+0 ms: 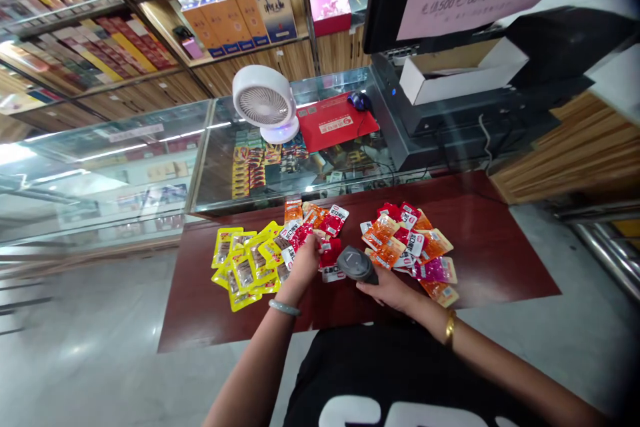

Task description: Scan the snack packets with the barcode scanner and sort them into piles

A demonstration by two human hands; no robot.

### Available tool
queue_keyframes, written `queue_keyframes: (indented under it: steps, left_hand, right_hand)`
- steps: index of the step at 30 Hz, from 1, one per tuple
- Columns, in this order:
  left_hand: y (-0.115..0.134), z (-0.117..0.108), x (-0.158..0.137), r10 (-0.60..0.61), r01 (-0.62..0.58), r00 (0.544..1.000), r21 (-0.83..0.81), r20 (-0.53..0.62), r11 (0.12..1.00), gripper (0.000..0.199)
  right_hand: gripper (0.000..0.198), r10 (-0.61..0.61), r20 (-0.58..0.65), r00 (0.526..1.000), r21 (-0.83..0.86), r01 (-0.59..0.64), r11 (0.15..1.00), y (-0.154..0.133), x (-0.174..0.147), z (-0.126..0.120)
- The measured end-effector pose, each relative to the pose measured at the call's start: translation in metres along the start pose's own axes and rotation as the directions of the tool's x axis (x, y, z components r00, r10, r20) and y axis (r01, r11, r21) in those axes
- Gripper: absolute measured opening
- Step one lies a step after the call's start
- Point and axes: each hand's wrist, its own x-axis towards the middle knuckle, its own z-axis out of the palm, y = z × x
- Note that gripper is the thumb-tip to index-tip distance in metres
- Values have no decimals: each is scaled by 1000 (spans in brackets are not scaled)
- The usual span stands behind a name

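My right hand (387,288) is wrapped round the handle of a dark grey barcode scanner (354,263), its head pointing toward the packets in the middle. With fingers pinched together, my left hand (306,259) grips a red-and-white snack packet (301,233) in the middle pile; the fingertips partly cover it. Orange and red packets (334,220) lie around that hand. To its left spreads a heap of yellow snack packets (245,267). Right of the scanner is another pile of orange, red and purple packets (407,240).
The packets lie on a dark red wooden board (480,247). Behind it stands a glass display counter (215,173) bearing a white fan (265,103) and a red mat (333,123). A monitor (383,0) and a white open box (460,73) are at the upper right.
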Motion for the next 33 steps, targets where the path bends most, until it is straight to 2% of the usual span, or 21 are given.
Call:
queue_keyframes:
  steps: [3,6,8,10,11,13,16,19,21,23,26,28,33]
  left_hand:
    - [-12,-29,8,-57,70,994,146,-90,987,24]
    - [-15,-55,13,15,71,980,414,-200,907,24]
    - [-6,-58,16,77,103,951,542,-298,834,26]
    - [11,-45,19,133,94,934,586,-332,805,28]
    - [22,-33,22,165,46,939,585,-302,810,28]
    - [45,-1,29,236,-115,959,543,-158,832,24]
    - [77,54,43,302,-284,953,406,21,869,25]
    - [101,95,55,245,-254,967,405,74,878,38]
    - [111,108,61,210,-211,976,432,50,877,50]
    - [116,113,65,200,-197,979,440,42,876,54]
    - [112,107,63,139,-172,984,397,112,902,49]
    - [104,98,56,91,-137,985,339,148,931,46]
    - [72,74,29,36,-66,991,240,129,968,34]
  right_hand:
    - [52,-23,-6,1000,-9,23,1000,8,-6,-10]
    - [54,9,-40,999,-4,-9,1000,16,-14,-23]
    - [53,41,-62,997,9,-41,999,22,-21,-31]
    - [52,61,-95,994,12,-60,998,29,-27,-38]
    - [51,63,-116,991,11,-62,998,32,-30,-41]
    - [50,67,-153,986,14,-65,998,38,-35,-45]
    - [49,101,-213,972,39,-95,995,43,-41,-47]
    - [51,141,-262,955,64,-128,990,48,-44,-49]
    - [53,143,-278,950,68,-129,989,50,-46,-51]
    - [54,137,-284,949,64,-124,990,51,-46,-53]
    - [50,153,-284,947,66,-140,988,47,-45,-57]
    - [49,156,-279,947,63,-144,988,42,-41,-58]
    - [45,86,-218,972,68,-73,995,26,-19,-49]
